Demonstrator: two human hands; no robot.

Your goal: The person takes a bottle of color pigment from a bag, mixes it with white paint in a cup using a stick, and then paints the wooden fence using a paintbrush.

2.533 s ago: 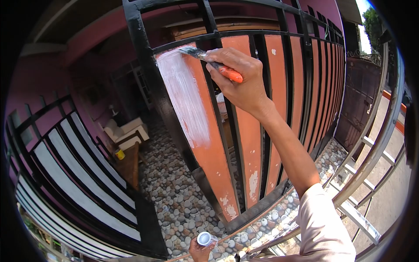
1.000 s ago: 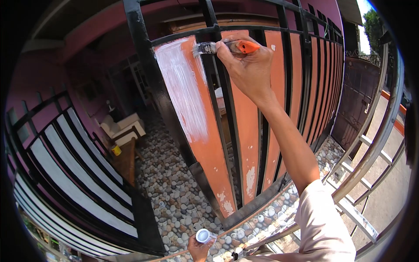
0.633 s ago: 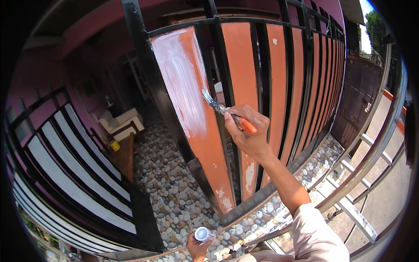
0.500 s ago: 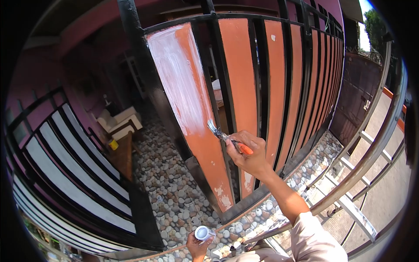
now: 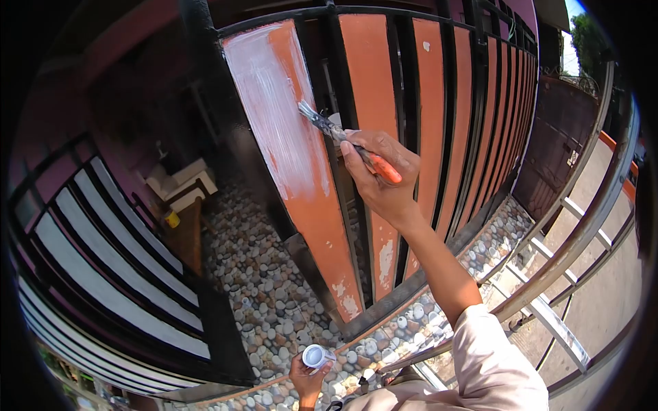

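Note:
My right hand [image 5: 385,175] grips a paintbrush [image 5: 330,130] by its orange and dark handle. The bristles, coated in pale paint, touch the right part of an orange fence slat [image 5: 317,229]. White streaky paint [image 5: 264,89] covers much of that slat's upper half, with orange showing along its right side. Lower on the slat are bare, chipped patches. Down near the bottom of the view, my left hand [image 5: 306,379] is closed round a small open can [image 5: 315,357] with pale paint inside.
More orange slats [image 5: 370,75] stand between black metal bars to the right. A gate with white slats [image 5: 96,253] is at left. Pebble-patterned ground [image 5: 267,308] lies below, and a metal railing [image 5: 548,284] curves along the right. A cream sofa [image 5: 179,183] sits behind.
My right hand and the brush have moved up the slat, and the brush now lies at a flatter angle. White paint has spread along the slat's right side. My left hand still holds the can.

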